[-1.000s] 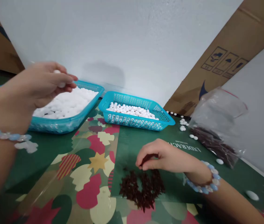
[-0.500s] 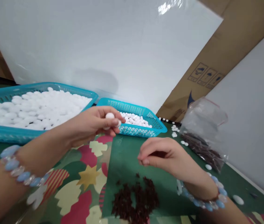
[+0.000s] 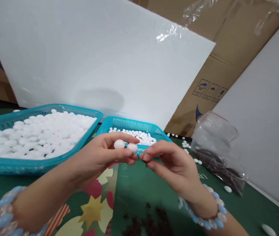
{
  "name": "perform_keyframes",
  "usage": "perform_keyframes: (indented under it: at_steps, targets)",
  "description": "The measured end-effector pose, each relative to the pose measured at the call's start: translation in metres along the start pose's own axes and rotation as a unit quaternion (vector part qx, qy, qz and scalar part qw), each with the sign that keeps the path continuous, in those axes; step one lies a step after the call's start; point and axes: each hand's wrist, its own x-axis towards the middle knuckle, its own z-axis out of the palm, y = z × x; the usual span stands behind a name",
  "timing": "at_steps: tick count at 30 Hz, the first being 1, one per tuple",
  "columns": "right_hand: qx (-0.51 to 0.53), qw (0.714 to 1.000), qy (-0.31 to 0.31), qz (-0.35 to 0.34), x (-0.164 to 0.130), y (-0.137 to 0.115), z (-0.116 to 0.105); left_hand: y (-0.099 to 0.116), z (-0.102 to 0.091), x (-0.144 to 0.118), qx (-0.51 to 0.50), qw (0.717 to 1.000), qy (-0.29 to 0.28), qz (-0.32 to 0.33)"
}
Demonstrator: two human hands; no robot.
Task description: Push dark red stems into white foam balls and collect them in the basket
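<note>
My left hand [image 3: 102, 149] is closed on small white balls; one white ball [image 3: 119, 144] rests between thumb and forefinger, and a second white ball [image 3: 132, 148] shows at the fingertips. Right beside it, the thumb and forefinger of my right hand [image 3: 176, 164] pinch a small dark brown piece [image 3: 144, 162], mostly hidden by the fingers. The fingertips of both hands nearly meet; whether they touch I cannot tell. Below them a pile of dark brown bits [image 3: 151, 223] lies on the green tabletop [image 3: 127, 193].
A large blue basket [image 3: 43, 162] full of white balls stands at the left. Behind my hands is a smaller blue basket [image 3: 132, 123] with smaller white balls. At the right lie a clear bag [image 3: 218, 157] of brown bits and loose white balls [image 3: 227, 189]. A white board [image 3: 92, 55] rises behind.
My right hand has moved up and left to the balls in my left hand. The view has tilted upward, so the brown pile sits lower in the picture.
</note>
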Motion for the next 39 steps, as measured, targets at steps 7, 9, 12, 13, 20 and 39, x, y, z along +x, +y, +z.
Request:
perform_keyframes:
  at_steps: [7,9,12,13,20,39]
  targets:
    - [0.026,0.999,0.026,0.018,-0.004,-0.005,0.000,0.001,0.009,-0.001,-0.012,1.000,-0.005,0.008]
    - [0.051,0.998,0.032,0.027,-0.004,-0.006,0.000,0.001,0.009,-0.001,-0.010,1.000,-0.012,0.013]
    - [0.076,0.996,0.037,0.042,-0.003,-0.006,-0.001,0.001,0.009,0.000,0.010,0.999,-0.030,0.025]
    - [0.080,0.995,0.038,0.046,-0.003,-0.006,-0.001,0.000,0.009,0.000,0.019,0.999,-0.035,0.032]
    - [0.092,0.993,0.032,0.067,-0.003,-0.007,0.000,0.000,0.010,0.000,0.085,0.994,-0.041,0.048]
    - [0.046,0.996,0.076,0.024,-0.005,-0.004,0.003,-0.001,0.013,-0.006,0.187,0.981,-0.032,0.031]
